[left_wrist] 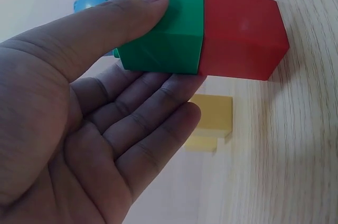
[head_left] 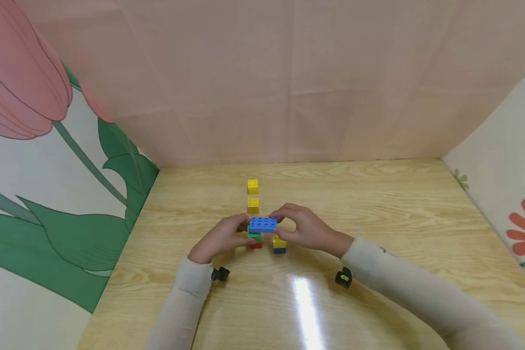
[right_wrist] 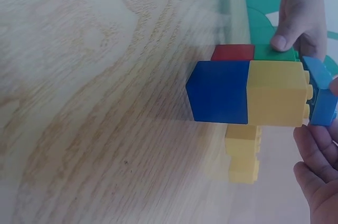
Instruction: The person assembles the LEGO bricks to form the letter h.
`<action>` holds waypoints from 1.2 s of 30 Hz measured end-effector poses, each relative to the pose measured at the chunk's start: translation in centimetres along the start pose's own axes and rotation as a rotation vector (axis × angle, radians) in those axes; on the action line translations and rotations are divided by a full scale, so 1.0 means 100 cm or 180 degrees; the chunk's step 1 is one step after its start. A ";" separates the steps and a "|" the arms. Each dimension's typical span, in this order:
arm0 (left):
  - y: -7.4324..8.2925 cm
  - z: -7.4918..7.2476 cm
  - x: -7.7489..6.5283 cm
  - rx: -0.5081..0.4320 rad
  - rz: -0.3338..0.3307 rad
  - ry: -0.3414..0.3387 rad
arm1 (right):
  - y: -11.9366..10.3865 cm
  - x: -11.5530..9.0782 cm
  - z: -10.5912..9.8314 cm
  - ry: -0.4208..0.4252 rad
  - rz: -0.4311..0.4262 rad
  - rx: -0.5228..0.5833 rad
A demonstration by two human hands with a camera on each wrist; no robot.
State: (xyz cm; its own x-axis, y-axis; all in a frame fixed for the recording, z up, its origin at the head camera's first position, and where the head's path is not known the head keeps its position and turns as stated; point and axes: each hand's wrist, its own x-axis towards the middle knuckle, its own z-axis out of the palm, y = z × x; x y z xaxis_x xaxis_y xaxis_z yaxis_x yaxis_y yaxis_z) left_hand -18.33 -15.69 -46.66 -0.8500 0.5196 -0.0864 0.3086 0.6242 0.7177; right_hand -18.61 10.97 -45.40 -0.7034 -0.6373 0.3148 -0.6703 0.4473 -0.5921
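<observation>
A long blue brick point(head_left: 263, 224) with studs on top lies level over two short stacks. My right hand point(head_left: 306, 227) pinches its right end between thumb and fingers. Under its left end, a green brick point(left_wrist: 163, 28) sits on a red brick point(left_wrist: 243, 34). The left hand point(head_left: 222, 237) holds the green brick, thumb on the near face and fingers behind. The right stack has a yellow brick point(right_wrist: 277, 93) on a dark blue brick point(right_wrist: 219, 92). In the right wrist view, the long brick point(right_wrist: 323, 97) sits close above the yellow studs.
Two small yellow bricks, a nearer one point(head_left: 253, 204) and a farther one point(head_left: 253, 186), stand behind the stacks on the wooden table point(head_left: 376, 204). A pink backdrop point(head_left: 288, 87) rises at the table's far edge. Black wrist cameras hang below each sleeve cuff.
</observation>
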 end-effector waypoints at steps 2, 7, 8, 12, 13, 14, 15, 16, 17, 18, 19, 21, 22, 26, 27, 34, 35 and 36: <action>0.001 0.000 0.000 0.0005 -0.0005 0.0008 | 0.000 0.000 0.000 -0.0010 0.0006 -0.0005; 0.002 -0.001 0.000 0.0037 -0.0009 0.0035 | -0.001 -0.001 -0.002 0.0006 -0.0032 -0.0042; 0.002 -0.001 0.000 0.0040 -0.0010 0.0038 | -0.002 -0.001 -0.002 0.0015 -0.0047 -0.0035; 0.003 -0.001 -0.001 0.0031 -0.0032 -0.0003 | -0.002 -0.002 0.000 0.0022 -0.0079 0.0019; 0.003 0.000 -0.001 0.0032 -0.0040 -0.0019 | -0.002 -0.003 0.000 0.0021 -0.0086 0.0030; 0.003 0.000 -0.001 0.0034 -0.0046 -0.0035 | -0.001 -0.003 0.001 0.0021 -0.0108 0.0027; 0.003 0.000 -0.002 0.0038 -0.0053 -0.0047 | -0.001 -0.004 0.002 0.0021 -0.0115 0.0029; 0.003 0.001 -0.002 0.0047 -0.0059 -0.0055 | -0.001 -0.004 0.003 0.0018 -0.0123 0.0034; 0.003 0.001 -0.002 0.0051 -0.0058 -0.0059 | -0.001 -0.005 0.003 0.0016 -0.0127 0.0036; 0.003 0.001 -0.002 0.0056 -0.0053 -0.0058 | -0.002 -0.006 0.003 0.0015 -0.0136 0.0038; 0.003 0.001 -0.002 0.0052 -0.0045 -0.0057 | -0.002 -0.006 0.004 0.0006 -0.0135 0.0035; 0.002 0.002 -0.002 0.0036 -0.0030 -0.0056 | -0.004 -0.007 0.003 -0.0022 -0.0105 0.0049; 0.002 0.002 -0.002 0.0029 -0.0017 -0.0056 | -0.005 -0.008 0.003 -0.0036 -0.0088 0.0035; 0.002 0.003 -0.002 0.0054 0.0005 -0.0058 | -0.006 -0.010 0.003 -0.0054 -0.0075 -0.0014; 0.003 0.003 -0.002 0.0065 0.0013 -0.0057 | -0.006 -0.010 0.003 -0.0044 -0.0083 -0.0025; 0.005 0.003 -0.003 0.0055 0.0022 -0.0056 | -0.005 -0.010 0.004 -0.0035 -0.0164 -0.0014; 0.006 0.003 -0.003 0.0048 0.0023 -0.0059 | -0.004 -0.010 0.004 -0.0043 -0.0169 -0.0015; 0.007 0.003 -0.003 0.0042 0.0018 -0.0059 | -0.004 -0.010 0.003 -0.0051 -0.0169 -0.0014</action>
State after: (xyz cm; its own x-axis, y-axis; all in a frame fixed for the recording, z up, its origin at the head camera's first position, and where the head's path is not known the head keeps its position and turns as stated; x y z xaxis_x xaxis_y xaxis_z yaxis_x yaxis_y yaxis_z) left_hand -17.78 -15.25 -46.32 -0.8403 0.5337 -0.0953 0.3190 0.6289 0.7091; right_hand -17.53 11.24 -45.76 -0.6629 -0.6701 0.3340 -0.7078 0.4153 -0.5715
